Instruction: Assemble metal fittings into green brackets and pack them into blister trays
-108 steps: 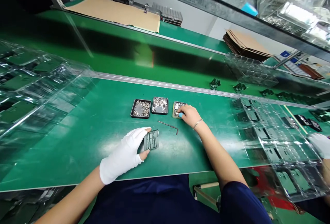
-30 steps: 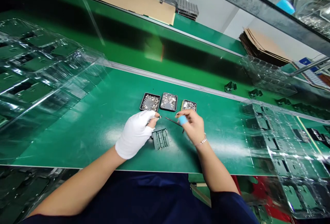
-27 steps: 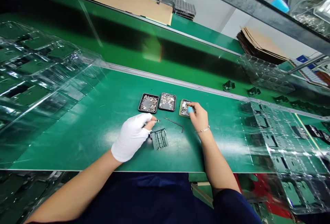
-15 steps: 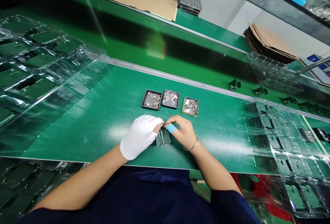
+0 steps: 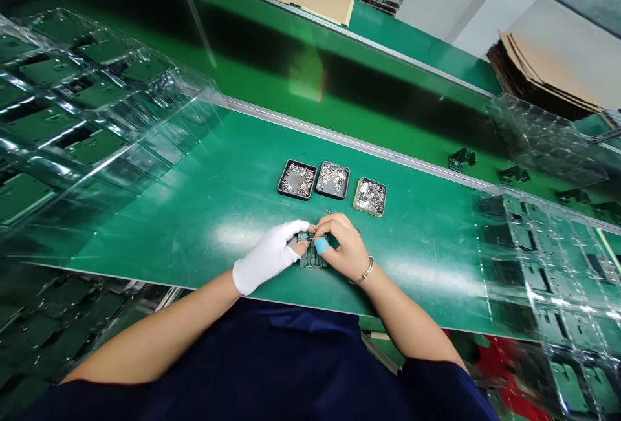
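Observation:
A small dark-green slotted part lies near the front of the green table, partly hidden by my fingers. My left hand, in a white glove with bare thumb and index tips, grips its left and upper side. Over its upper right bends my right hand, bare but for a blue wrap on the thumb and a bangle at the wrist. Its fingertips are pinched together, and what sits between them is too small to tell. A thin metal rod shows just beyond the right index finger; I cannot tell whether that hand holds it.
Two black trays and a yellow-edged tray of small metal pieces stand beyond my hands. Clear blister trays of green parts are stacked left, another lies right. Dark parts line the strip behind the metal rail.
The view has shifted, moving the table's contents rightward and slightly up. My left thumb and index have spread around the part, and my right hand has moved left over it.

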`<state>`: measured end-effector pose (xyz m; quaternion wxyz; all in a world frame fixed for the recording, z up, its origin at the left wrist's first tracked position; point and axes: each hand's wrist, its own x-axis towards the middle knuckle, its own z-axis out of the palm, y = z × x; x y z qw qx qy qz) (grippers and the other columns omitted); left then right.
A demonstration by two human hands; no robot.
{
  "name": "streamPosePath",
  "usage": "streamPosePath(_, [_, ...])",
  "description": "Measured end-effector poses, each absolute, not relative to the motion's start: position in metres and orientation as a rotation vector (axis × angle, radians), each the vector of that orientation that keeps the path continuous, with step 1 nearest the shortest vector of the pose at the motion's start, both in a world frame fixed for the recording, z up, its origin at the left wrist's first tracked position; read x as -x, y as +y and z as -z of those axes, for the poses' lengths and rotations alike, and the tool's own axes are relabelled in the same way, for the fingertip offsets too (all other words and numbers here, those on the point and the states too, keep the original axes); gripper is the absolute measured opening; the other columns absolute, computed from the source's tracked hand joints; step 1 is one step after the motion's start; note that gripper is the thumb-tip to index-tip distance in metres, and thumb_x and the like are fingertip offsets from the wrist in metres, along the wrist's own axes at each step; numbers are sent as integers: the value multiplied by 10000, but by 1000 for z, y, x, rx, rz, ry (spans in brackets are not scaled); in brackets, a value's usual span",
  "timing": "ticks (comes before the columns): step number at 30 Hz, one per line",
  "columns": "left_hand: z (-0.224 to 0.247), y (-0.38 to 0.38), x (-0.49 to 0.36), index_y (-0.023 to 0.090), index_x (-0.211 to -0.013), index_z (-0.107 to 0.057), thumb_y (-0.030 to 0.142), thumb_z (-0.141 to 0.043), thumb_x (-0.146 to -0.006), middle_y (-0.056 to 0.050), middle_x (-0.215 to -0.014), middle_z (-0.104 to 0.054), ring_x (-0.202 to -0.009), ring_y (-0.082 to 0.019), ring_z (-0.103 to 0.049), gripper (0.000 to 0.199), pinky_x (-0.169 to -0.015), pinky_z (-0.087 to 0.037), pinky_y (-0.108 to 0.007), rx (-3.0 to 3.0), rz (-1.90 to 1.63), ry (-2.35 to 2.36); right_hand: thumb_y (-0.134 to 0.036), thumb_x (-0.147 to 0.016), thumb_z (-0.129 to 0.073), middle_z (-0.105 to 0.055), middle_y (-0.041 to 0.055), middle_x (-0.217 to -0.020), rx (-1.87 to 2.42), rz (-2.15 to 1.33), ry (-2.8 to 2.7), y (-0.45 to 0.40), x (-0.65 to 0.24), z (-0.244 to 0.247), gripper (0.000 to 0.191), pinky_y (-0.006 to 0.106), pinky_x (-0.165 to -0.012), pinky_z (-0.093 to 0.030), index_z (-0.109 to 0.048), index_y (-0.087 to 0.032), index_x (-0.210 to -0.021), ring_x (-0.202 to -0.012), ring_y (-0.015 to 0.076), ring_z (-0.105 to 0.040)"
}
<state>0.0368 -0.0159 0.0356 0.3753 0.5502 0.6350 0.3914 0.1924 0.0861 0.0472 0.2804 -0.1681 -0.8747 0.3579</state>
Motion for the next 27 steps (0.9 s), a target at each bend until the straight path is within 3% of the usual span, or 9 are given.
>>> streamPosePath(16, [-37,-11,-36,174,-1017,-605,302,-488,-828,-59,-1035,-681,-966,-201,-632,258,-876,-492,-325,-1321,-1082,1551,-108,-759,-503,-624,52,-875,493,-832,-2365,79,-192,-33,138,379,-794,-463,-509,-233,-819,-864,196,-596])
streamPosePath(21, [-33,-8,-41,185,-945,-568,385,-452,-870,-27,-896,-644,-847,-181,-613,243,-779,-500,-311,-1231,-1128,1557,-138,-774,-520,-596,42,-897,551,-1196,-2183,80,-189,-29,105,350,-802,-486,-513,-227,-830,-882,176,-584])
streamPosePath(24, [-34,-7,-44,186,-976,-500,330,-475,-838,-23,-883,-606,-800,-169,-596,201,-722,-504,-298,-1200,-1155,1603,-206,-795,-537,-583,23,-881,651,-1552,-2006,81,-188,-27,113,308,-756,-500,-517,-218,-905,-806,145,-588])
streamPosePath(27, [-36,-5,-49,170,-981,-487,232,-492,-785,-56,-920,-584,-861,-201,-585,206,-779,-496,-353,-1398,-1129,1813,-206,-794,-524,-562,9,-867,698,-1600,-2004,80,-188,-25,130,296,-781,-489,-520,-215,-923,-803,132,-575])
